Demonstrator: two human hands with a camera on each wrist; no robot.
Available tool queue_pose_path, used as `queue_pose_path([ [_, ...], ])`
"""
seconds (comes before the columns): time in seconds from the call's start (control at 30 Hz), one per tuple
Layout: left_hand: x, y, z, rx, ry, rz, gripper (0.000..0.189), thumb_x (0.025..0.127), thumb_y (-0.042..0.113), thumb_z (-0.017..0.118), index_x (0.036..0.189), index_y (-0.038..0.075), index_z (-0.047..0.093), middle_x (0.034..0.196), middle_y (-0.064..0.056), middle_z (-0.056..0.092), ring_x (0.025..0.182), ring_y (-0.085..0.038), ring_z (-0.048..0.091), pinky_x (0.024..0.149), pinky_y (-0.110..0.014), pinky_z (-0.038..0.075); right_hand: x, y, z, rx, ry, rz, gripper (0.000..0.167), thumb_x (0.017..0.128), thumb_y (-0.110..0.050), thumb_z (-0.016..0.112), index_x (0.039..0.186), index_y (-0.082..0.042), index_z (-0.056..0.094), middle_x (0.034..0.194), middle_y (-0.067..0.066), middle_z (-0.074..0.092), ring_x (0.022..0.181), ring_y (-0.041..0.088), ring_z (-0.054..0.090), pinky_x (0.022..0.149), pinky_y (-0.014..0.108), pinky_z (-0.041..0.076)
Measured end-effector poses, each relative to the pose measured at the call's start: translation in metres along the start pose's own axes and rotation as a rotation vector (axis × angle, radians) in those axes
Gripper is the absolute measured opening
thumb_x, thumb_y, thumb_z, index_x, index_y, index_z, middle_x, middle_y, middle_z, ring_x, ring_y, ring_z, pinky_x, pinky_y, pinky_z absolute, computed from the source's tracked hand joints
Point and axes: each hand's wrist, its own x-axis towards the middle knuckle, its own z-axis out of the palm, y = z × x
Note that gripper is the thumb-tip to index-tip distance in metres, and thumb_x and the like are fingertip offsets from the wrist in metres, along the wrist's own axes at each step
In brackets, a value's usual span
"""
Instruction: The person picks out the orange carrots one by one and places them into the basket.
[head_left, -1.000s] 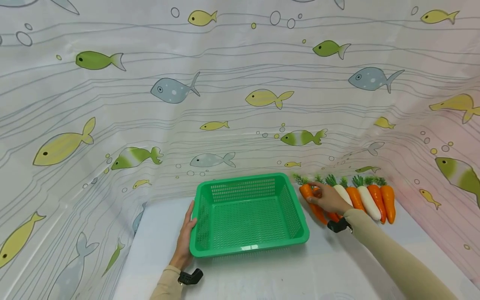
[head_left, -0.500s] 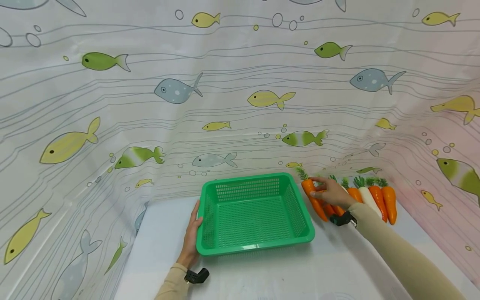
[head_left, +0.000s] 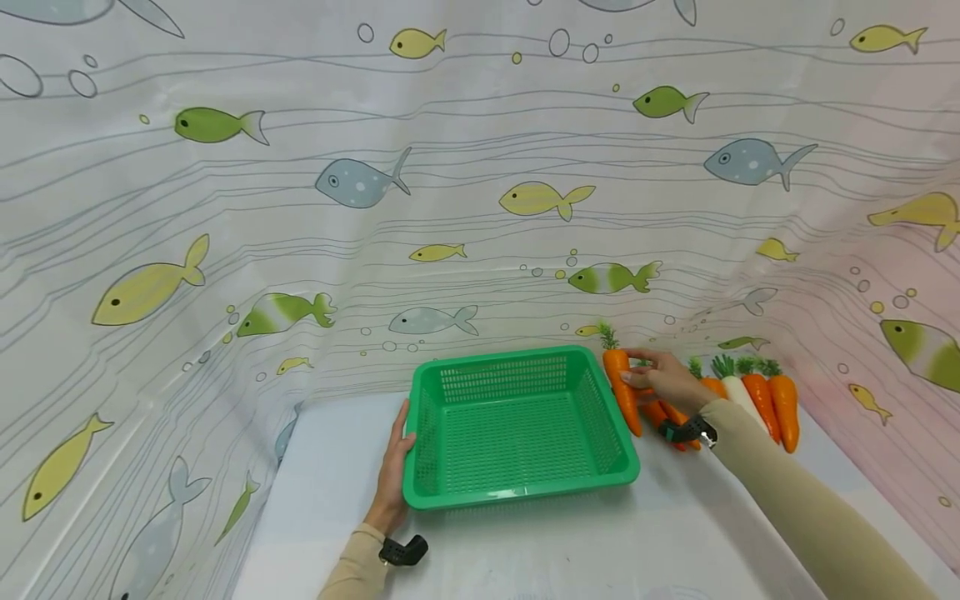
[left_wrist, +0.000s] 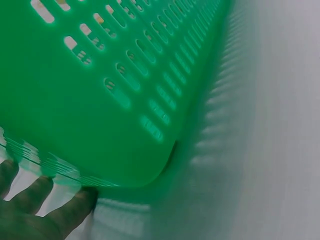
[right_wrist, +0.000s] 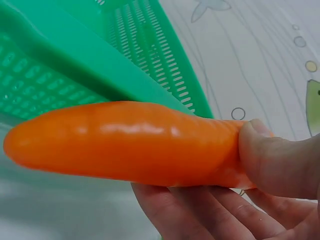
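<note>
My right hand [head_left: 663,379] pinches an orange carrot [head_left: 621,392] with a feathery green top, held just right of the green basket. The right wrist view shows the thumb on one side of the smooth, shiny carrot [right_wrist: 125,145] and the fingers underneath. The carrot overlaps the basket's outer wall in that view. At the left end of the green plastic basket [head_left: 525,496], my left hand [head_left: 392,479] lies along the outside with its thumb at the rim. In the left wrist view, extended fingers [left_wrist: 70,212] touch the slotted wall. The basket floor is bare.
Right of the basket lies a row of vegetables: more carrots [head_left: 784,412], partly behind the right hand, and a white radish [head_left: 738,400]. A white table [head_left: 540,558] lies beneath. A fish-patterned sheet [head_left: 480,283] encloses the back and sides.
My right hand has lifted the leftmost carrot from the row and turned it more upright beside the basket. The left hand stays at the basket's left end; the view has shifted slightly.
</note>
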Motion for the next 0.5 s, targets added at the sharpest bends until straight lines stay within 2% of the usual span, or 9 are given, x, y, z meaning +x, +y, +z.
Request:
queue_pose_path([
  [0.27,0.000,-0.001,0.003,0.006,0.008,-0.005,0.061,0.114,0.027,0.022,0.172,0.038,0.008,0.180,0.011,0.002,0.167,-0.024,-0.005,0.131,-0.060,-0.001,0.003,-0.001,-0.001,0.009,0.009,0.010,0.074,0.108,-0.022,0.060,0.168,0.001,0.021,0.161,0.039,0.036,0.123,0.033,0.068,0.094,0.048,0.061],
  [0.5,0.000,0.000,0.004,0.003,0.013,-0.001,0.060,0.114,0.027,0.023,0.171,0.040,0.009,0.179,0.013,0.004,0.167,-0.022,-0.004,0.131,-0.057,0.000,0.007,-0.011,-0.005,0.026,0.020,0.023,0.075,0.110,-0.023,0.057,0.169,0.000,0.017,0.162,0.038,0.036,0.121,0.033,0.070,0.095,0.048,0.061],
])
